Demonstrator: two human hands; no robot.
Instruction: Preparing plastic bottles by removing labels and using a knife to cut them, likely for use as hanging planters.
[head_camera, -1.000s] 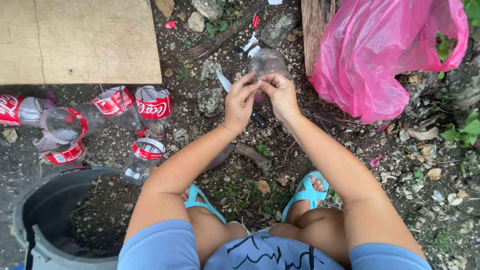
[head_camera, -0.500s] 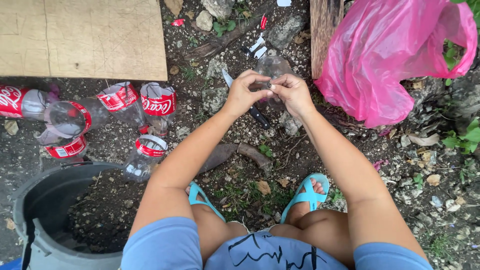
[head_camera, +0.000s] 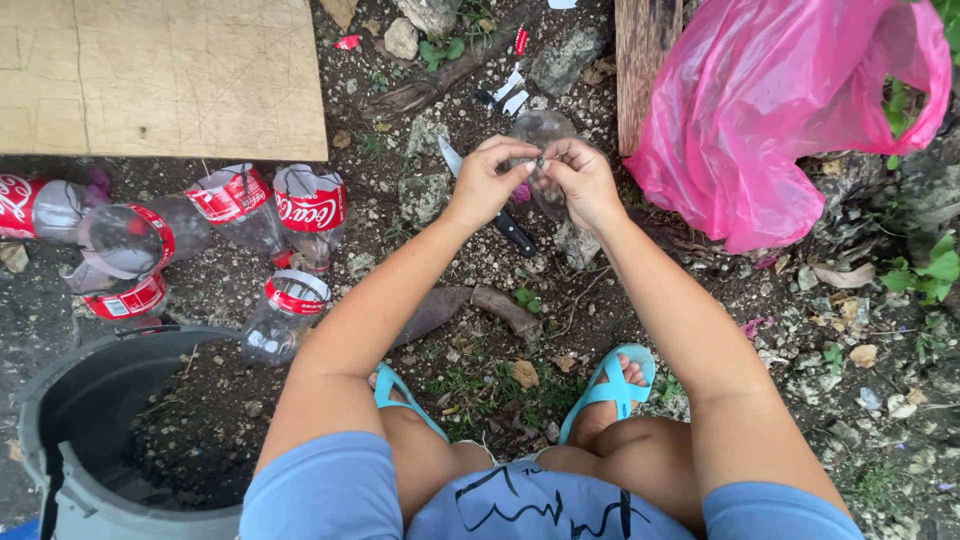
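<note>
Both hands meet above stony ground: the left hand (head_camera: 487, 185) and the right hand (head_camera: 580, 180) pinch, fingertip to fingertip, a small dark item, too small to identify, against a clear, crumpled plastic bottle piece (head_camera: 540, 132) lying just behind the fingers. A black-handled knife (head_camera: 490, 200) lies on the soil beneath the left hand. Cut clear bottles with red labels (head_camera: 270, 215) lie left, beside a grey plastic bucket of soil (head_camera: 120, 430); a pink plastic bag (head_camera: 770, 110) stands right, below a pale wooden board (head_camera: 150, 80).
</note>
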